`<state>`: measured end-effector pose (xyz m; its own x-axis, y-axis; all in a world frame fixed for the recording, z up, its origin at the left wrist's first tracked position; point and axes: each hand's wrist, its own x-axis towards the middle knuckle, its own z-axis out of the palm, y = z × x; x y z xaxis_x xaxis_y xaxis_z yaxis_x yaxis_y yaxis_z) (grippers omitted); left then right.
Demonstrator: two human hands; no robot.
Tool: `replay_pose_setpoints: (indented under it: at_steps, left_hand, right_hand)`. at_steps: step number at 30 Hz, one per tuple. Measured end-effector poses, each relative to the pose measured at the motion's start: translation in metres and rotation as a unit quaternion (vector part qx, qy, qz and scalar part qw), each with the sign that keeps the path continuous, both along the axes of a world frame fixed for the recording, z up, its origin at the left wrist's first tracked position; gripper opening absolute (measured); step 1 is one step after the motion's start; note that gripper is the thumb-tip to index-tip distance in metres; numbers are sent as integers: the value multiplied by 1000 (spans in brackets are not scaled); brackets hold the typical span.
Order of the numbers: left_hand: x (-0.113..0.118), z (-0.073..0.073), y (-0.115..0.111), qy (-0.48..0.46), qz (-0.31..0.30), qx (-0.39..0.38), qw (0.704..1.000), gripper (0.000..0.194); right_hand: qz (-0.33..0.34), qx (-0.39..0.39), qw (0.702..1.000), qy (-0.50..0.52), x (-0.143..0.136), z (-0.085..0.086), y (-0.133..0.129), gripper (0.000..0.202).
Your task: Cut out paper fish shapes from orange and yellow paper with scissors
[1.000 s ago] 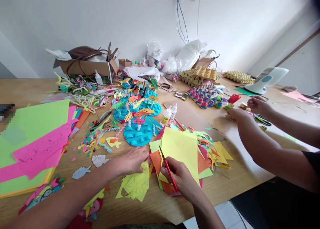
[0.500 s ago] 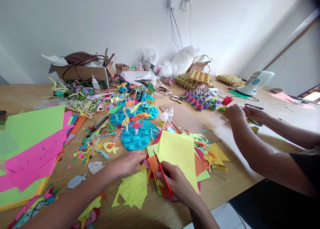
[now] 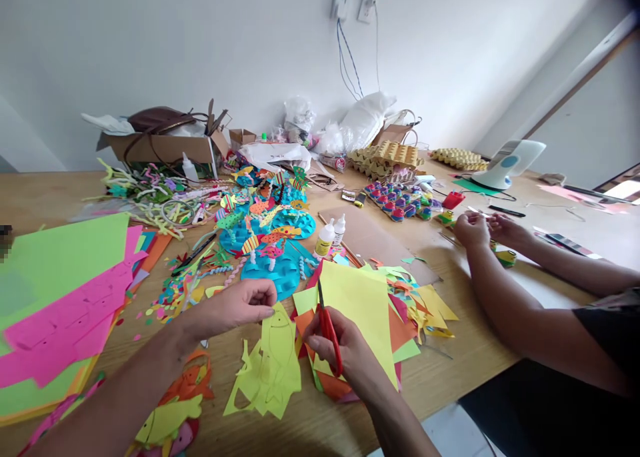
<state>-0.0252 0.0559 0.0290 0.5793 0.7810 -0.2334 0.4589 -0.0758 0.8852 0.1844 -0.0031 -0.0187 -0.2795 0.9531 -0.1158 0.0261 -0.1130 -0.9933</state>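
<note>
My left hand (image 3: 245, 305) is closed, its fingertips pinching the top of a yellow-green paper piece (image 3: 278, 350) that has fish outlines drawn on it. More cut yellow-green paper (image 3: 246, 387) lies below that piece. Red-handled scissors (image 3: 328, 334) are in my right hand (image 3: 345, 344), with the blades pointing up and away. Under and beside the right hand is a stack of paper with a pale yellow sheet (image 3: 357, 304) on top. Cut paper fish (image 3: 169, 420) lie near my left forearm.
Blue egg-carton bases (image 3: 270, 274) with paper fish stand ahead, beside glue bottles (image 3: 325, 238). Coloured sheets (image 3: 65, 264) lie left. At right, another person's hands (image 3: 475, 229) work near painted cartons (image 3: 400, 200). Paper scraps (image 3: 430, 310) lie right of the stack.
My left hand has lifted and moved slightly left, raising the end of a yellow-green piece. The scissors have turned more upright in my right hand. The other person's hands have shifted slightly.
</note>
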Motion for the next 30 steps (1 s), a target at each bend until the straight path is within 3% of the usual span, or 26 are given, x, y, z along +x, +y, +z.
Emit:
replay_pose_setpoints:
  at_steps: [3,7,12,18,25,30]
  left_hand:
    - [2,11,-4,-31,68,15,997,11]
    - [2,14,-9,-90,137,27,986,11]
    - [4,9,-18,-301,181,-81,933,24]
    - [12,15,-21,-255,225,-90,936,20]
    - [11,16,-21,-302,245,6,921,21]
    - [9,20,-21,-236,240,53,940,19]
  right_hand:
    - [3,-13,998,65,-14,10,1,32]
    - [-19,-37,992,119,-26,20,6,33]
    - [-45,-13,986,160,-36,39,18,30]
    - [-35,15,989,143,-47,54,25,29]
    - [-61,32,991,116,-50,61,27,25]
    - [-66,68,992,86,-58,66,29,29]
